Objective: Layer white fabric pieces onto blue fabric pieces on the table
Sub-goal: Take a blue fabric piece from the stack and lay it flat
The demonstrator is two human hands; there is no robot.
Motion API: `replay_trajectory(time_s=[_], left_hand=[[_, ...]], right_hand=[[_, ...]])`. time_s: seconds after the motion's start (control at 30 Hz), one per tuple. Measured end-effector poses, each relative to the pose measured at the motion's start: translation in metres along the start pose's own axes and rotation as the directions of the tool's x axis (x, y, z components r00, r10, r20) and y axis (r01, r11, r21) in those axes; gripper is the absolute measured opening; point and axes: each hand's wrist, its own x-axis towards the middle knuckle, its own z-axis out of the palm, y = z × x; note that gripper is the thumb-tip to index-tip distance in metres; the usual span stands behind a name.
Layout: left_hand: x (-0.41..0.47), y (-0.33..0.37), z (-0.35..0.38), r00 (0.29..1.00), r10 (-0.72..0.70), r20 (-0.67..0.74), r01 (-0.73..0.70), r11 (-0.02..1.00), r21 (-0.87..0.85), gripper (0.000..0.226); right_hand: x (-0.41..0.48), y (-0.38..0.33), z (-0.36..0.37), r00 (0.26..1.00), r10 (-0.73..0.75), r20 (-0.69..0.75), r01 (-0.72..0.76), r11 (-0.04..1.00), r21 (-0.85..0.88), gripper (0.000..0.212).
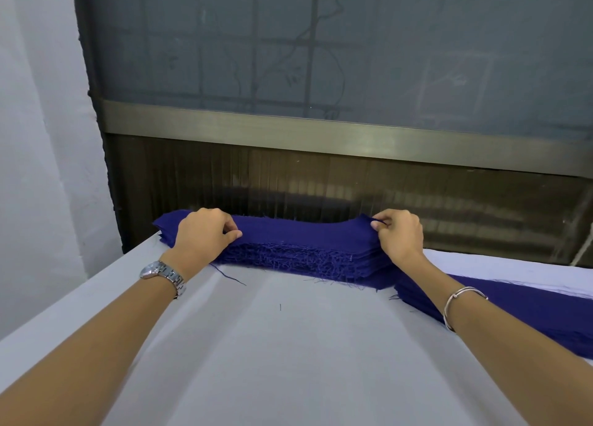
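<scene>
A thick stack of blue fabric pieces [305, 246] with frayed edges lies at the far edge of the white-covered table [288, 345]. My left hand [202, 233] pinches the top blue piece near the stack's left end. At the stack's right end my right hand [399, 233] pinches the same top piece and lifts its corner slightly. A second pile of blue fabric [529, 310] lies to the right, partly under my right forearm. White fabric [513, 267] shows beyond that pile.
A dark ribbed panel [321, 182] and a window with a metal frame [321, 130] rise directly behind the table. A white wall [41, 169] stands at the left. Loose blue threads [231, 276] lie on the table.
</scene>
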Motion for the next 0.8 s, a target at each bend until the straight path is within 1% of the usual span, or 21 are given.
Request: replay_trajectory(time_s=[0.2, 0.27, 0.3, 0.33, 0.43, 0.47, 0.53, 0.57, 0.6, 0.67, 0.7, 0.8], left_hand=[[0.000, -0.003, 0.001, 1.000, -0.016, -0.025, 0.014, 0.998, -0.057, 0.012], [0.000, -0.005, 0.001, 0.998, -0.034, -0.048, 0.030, 0.995, -0.091, 0.009], [0.000, -0.006, 0.002, 0.997, -0.047, -0.056, 0.040, 0.993, -0.108, 0.011], [0.001, -0.006, 0.002, 0.997, -0.054, -0.062, 0.047, 0.992, -0.115, 0.020], [0.003, -0.005, 0.004, 0.998, -0.037, -0.049, 0.033, 0.997, -0.072, 0.062], [0.003, -0.005, 0.004, 0.999, -0.016, -0.046, 0.014, 0.999, -0.043, 0.073], [0.005, -0.007, 0.005, 0.996, 0.056, -0.065, -0.049, 0.993, 0.106, 0.087], [0.006, -0.008, 0.006, 0.992, 0.097, -0.078, -0.079, 0.977, 0.200, 0.091], [0.007, -0.010, 0.007, 0.988, 0.131, -0.086, -0.105, 0.961, 0.258, 0.093], [0.010, -0.013, 0.008, 0.979, 0.185, -0.086, -0.156, 0.951, 0.268, 0.090], [0.011, -0.015, 0.009, 0.973, 0.210, -0.094, -0.179, 0.948, 0.262, 0.082], [0.010, -0.022, 0.008, 0.951, 0.243, -0.192, -0.191, 0.948, 0.253, 0.038]], right_hand=[[-0.006, 0.005, -0.004, 1.000, -0.018, -0.011, 0.020, 0.984, 0.178, 0.016], [-0.011, 0.008, -0.007, 0.999, -0.053, -0.007, 0.054, 0.976, 0.209, 0.013], [-0.013, 0.009, -0.009, 0.997, -0.079, -0.007, 0.079, 0.971, 0.225, 0.012], [-0.015, 0.010, -0.011, 0.994, -0.106, -0.008, 0.105, 0.965, 0.242, 0.010], [-0.020, 0.012, -0.018, 0.986, -0.168, -0.021, 0.167, 0.938, 0.304, 0.007], [-0.022, 0.012, -0.020, 0.982, -0.189, -0.027, 0.188, 0.929, 0.319, 0.008], [-0.026, 0.014, -0.024, 0.970, -0.239, -0.033, 0.237, 0.919, 0.314, 0.009], [-0.028, 0.015, -0.026, 0.963, -0.267, -0.028, 0.263, 0.918, 0.297, 0.009], [-0.029, 0.016, -0.027, 0.956, -0.294, -0.023, 0.289, 0.916, 0.277, 0.009], [-0.032, 0.018, -0.030, 0.942, -0.335, -0.025, 0.331, 0.911, 0.248, 0.010], [-0.034, 0.018, -0.030, 0.937, -0.347, -0.033, 0.344, 0.907, 0.242, 0.012], [-0.035, 0.018, -0.032, 0.932, -0.359, -0.051, 0.361, 0.902, 0.238, 0.013]])
